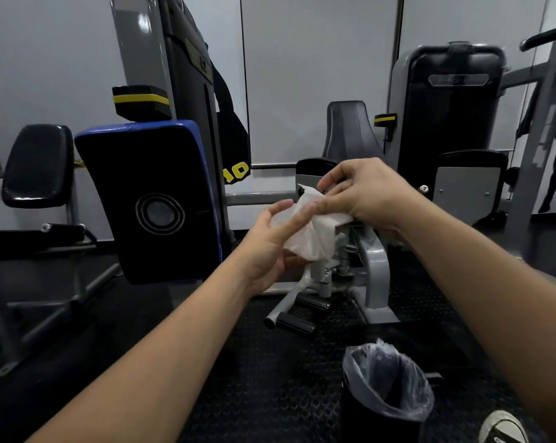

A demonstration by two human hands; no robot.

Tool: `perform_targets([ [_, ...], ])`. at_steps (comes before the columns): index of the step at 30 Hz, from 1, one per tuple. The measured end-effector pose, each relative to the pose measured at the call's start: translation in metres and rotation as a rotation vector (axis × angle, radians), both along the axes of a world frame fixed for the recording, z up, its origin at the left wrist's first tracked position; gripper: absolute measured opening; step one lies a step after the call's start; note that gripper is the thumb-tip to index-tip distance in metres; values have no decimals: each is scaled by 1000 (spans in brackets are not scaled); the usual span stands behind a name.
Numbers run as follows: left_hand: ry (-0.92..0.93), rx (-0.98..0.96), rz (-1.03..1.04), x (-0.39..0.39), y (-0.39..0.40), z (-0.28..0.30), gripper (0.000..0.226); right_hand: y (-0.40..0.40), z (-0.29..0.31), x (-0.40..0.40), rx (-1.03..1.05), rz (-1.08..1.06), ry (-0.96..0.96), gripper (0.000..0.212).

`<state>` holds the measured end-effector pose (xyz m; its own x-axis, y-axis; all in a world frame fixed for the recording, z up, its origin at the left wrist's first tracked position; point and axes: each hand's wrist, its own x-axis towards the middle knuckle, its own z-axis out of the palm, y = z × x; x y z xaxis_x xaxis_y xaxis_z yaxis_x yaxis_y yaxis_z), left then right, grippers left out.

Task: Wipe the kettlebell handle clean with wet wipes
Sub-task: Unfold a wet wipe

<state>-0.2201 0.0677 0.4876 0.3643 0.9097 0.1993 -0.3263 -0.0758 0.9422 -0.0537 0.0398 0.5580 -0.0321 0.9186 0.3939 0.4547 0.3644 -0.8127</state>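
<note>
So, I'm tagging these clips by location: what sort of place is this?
Most likely a gym. A weight machine with a padded seat stands ahead, a black strike pad with blue edging leans at left, and the floor is dark rubber matting. Both hands hold a white wipe.

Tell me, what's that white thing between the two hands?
A white wet wipe, in the head view. The left hand cups it from below; the right hand pinches its top edge.
</note>
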Motion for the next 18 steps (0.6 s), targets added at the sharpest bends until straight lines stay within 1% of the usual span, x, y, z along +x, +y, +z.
perform_targets([
  [1, 26, 51, 54, 3, -1, 4, 77, 1, -1, -2, -37, 43, 56, 35],
  [3, 14, 107, 131, 5, 0, 8, 63, 3, -3, -4, -80, 102, 147, 30],
  [6, -51, 71, 234, -1, 4, 9, 57, 4, 0, 0, -85, 114, 215, 32],
  [9, -63, 32, 282, -5, 9, -5, 50, 4, 8, 6, -51, 56, 240, 31],
  [11, -207, -24, 210, -14, 8, -19, 46, 3, 14, 10, -4, -1, 246, 28],
  [14, -533, -157, -81, -29, 7, -45, 37, 1, 26, 16, 1, 11, 295, 27],
  [15, -645, -224, -154, -30, 5, -56, 39, 0, 29, 16, -2, 36, 306, 28],
  [16, -707, -290, -194, -28, 3, -66, 49, -1, 32, 15, -5, 58, 300, 28],
  [18, -682, -383, -241, -12, -2, -85, 90, -2, 35, 9, -15, 82, 254, 29],
])
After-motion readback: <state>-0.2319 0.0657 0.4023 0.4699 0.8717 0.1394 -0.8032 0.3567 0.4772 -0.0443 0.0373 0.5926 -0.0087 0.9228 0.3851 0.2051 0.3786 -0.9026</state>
